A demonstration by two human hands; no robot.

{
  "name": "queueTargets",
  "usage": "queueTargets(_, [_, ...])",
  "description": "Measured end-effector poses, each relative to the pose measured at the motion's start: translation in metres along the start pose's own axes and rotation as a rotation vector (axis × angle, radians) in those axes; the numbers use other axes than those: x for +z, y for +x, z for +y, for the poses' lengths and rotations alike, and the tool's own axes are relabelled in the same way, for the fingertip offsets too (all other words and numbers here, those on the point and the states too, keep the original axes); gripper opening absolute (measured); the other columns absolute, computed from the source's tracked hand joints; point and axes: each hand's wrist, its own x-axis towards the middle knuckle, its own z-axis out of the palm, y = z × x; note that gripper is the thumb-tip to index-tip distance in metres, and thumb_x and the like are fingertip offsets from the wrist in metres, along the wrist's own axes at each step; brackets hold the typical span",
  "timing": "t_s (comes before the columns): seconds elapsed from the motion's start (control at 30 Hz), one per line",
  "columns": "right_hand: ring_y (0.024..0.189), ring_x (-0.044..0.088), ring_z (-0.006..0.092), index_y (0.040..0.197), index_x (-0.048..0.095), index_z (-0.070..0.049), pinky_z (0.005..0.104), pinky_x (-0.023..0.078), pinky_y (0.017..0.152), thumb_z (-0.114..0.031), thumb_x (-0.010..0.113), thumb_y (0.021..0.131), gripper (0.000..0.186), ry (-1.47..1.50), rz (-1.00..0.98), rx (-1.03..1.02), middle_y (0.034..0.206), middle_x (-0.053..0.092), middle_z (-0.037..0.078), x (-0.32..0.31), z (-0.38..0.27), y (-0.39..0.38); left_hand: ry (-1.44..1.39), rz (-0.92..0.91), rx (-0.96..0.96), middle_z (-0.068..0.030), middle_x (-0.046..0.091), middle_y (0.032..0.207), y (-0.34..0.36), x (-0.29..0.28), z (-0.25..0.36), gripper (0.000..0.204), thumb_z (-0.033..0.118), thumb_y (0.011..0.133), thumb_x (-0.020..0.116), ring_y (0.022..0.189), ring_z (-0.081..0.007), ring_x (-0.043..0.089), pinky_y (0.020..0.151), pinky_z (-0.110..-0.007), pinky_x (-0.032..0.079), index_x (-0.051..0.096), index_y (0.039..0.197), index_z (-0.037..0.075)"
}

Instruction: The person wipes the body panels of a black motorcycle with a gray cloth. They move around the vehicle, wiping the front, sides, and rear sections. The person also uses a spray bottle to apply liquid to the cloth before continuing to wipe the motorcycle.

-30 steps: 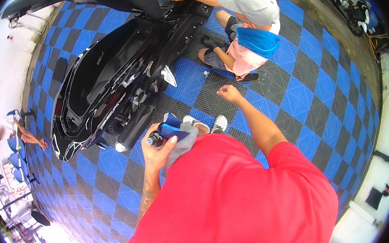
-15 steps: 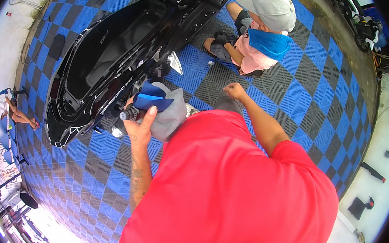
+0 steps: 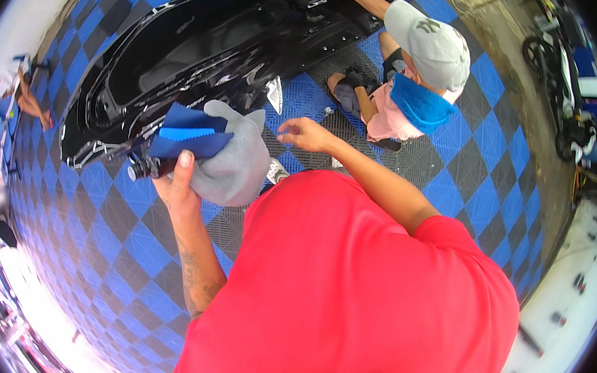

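My left hand is closed around a bundle. It holds a small dark bottle with a pale tip pointing left, a dark blue cloth around a bright blue block, and a grey cloth hanging to the right. My thumb presses against the dark blue cloth. My right hand hovers just right of the grey cloth, apart from it, with fingers loosely spread and nothing visible in them. Beyond both hands lies the glossy black body of a scooter, its seat compartment exposed.
A co-worker in a grey cap, with a blue towel on the shoulder, crouches right of the scooter, one arm reaching to it. Another person sits far left. The floor has blue and black tiles. A motorcycle stands far right.
My right hand has come up and left from beside my knee toward the grey cloth, and its fingers have spread. My left hand has moved left with its bundle. The view has turned slightly.
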Motion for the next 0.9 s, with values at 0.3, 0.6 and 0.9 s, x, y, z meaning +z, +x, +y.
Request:
queueTargets(0.3, [0.082,0.063,0.0118,0.118,0.065,0.002,0.0285,0.052,0.075,-0.024,0.073,0.091,0.038,0.249,-0.145,-0.049,0.088,0.070,0.006,-0.084,-0.001,-0.049,-0.269,0.352,0.070,-0.0087,0.065,0.113,-0.025,0.087,0.023,0.039,0.009,0.087,0.071,0.103,-0.0184,0.063,0.095,-0.034,0.049,0.057,0.123,-0.001])
queueTargets(0.6, [0.099,0.064,0.0165,0.128,0.060,0.000,0.0308,0.050,0.086,-0.028,0.055,0.100,0.040,0.436,-0.416,-0.524,0.107,0.068,0.009,-0.112,-0.147,-0.051,-0.162,0.549,0.089,-0.0056,0.067,0.106,-0.033,0.131,0.054,0.035,0.019,0.086,0.076,0.097,-0.0151,0.063,0.088,-0.032,0.050,0.063,0.114,0.001])
queueTargets(0.9, [0.130,0.048,0.0214,0.145,0.043,-0.001,0.0338,0.036,0.110,-0.033,0.068,0.092,0.067,0.315,-0.655,-0.743,0.140,0.053,0.015,-0.054,-0.185,-0.025,-0.517,0.218,0.202,-0.0109,0.070,0.101,-0.043,0.065,0.115,0.037,0.036,0.095,0.061,0.086,-0.0223,0.069,0.079,-0.035,0.058,0.063,0.113,0.003])
